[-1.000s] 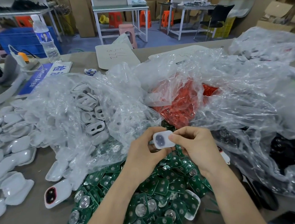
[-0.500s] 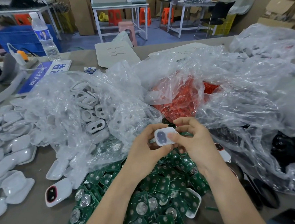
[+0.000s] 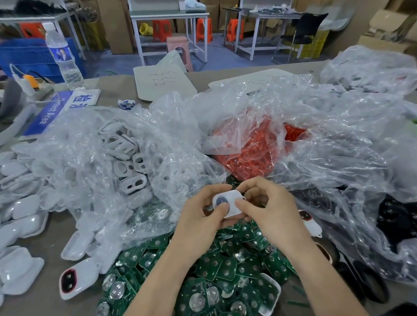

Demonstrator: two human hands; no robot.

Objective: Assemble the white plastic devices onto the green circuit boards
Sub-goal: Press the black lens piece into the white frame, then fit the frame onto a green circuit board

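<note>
A small white plastic device [image 3: 229, 202] with a dark oval window is held above the table between both hands. My left hand [image 3: 203, 215] grips its left side with the thumb on the window. My right hand [image 3: 267, 209] pinches its right side, thumb on the face. Below them lies a heap of green circuit boards [image 3: 208, 281] with round metal contacts. A white shell [image 3: 269, 293] rests on the heap's right side. Another white device with a red-rimmed window [image 3: 78, 277] lies left of the heap.
A clear bag of white frames [image 3: 129, 162] sits at centre left, loose white shells [image 3: 7, 200] at far left. A bag of red parts [image 3: 254, 148] lies behind the hands, crumpled plastic with black parts [image 3: 396, 217] at right. A water bottle [image 3: 64, 59] stands at the back left.
Both hands stay on the white device, which has tipped slightly; the right thumb now presses on its face and the fingers have shifted round it.
</note>
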